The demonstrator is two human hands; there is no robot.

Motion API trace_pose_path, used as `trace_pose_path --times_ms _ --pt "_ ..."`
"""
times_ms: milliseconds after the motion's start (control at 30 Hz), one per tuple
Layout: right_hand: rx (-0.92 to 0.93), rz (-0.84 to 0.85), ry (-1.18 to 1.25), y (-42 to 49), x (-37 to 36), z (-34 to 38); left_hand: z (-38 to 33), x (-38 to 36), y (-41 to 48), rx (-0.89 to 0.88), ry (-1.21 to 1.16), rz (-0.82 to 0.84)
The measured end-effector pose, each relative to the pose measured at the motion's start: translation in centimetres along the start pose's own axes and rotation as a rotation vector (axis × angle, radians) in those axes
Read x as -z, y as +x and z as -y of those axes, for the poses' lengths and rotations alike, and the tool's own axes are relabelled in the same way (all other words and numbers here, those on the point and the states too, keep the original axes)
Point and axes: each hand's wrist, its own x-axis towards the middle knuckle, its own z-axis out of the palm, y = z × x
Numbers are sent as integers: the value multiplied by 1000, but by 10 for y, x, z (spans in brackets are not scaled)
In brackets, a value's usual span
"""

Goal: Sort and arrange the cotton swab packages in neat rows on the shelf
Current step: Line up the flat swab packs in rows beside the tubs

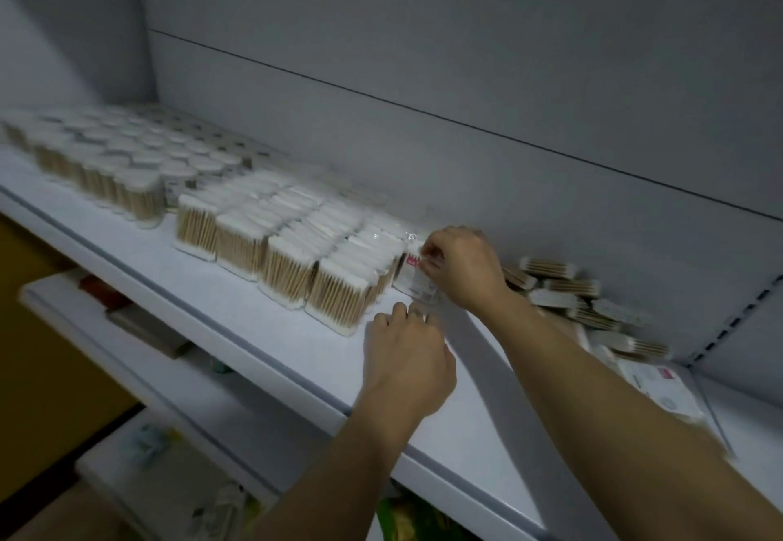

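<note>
Two blocks of stock cover the left and middle of your shelf (296,354). Round tubs (106,159) stand at the far left. Just right of them are rows (296,252) of upright swab packs, pressed side to side, sticks showing at the near face. Right of your arms, against the back wall, a loose pile (584,299) of the same packs lies tumbled on its sides. Nearer you, at the right edge, are some flat bags (661,388) with a red label.

Your right hand (464,269) is at the right end of the rows. Its grip is closed, fingertips and thumb pinching the top of one pack (417,277), which stands tilted against the last row with its printed side toward you. Your left hand (406,354) is just near of that pack, at the rows' near right corner, with its fingers curled. Blur hides whether its grip has hold of anything.
</note>
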Motion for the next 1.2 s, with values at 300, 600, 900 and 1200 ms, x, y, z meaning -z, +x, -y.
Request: trace_pose_path --times_ms 300,600,900,1200 --pt "-7 19 -57 -21 11 -5 4 -4 2 -16 -16 10" --pt "-261 128 12 -139 96 -38 -6 14 -7 -261 -303 62" --pt "-600 -107 121 -289 89 -53 -94 11 -55 -653 -378 369" --pt "-531 -4 252 -295 71 -55 -88 5 -50 -501 -524 358"
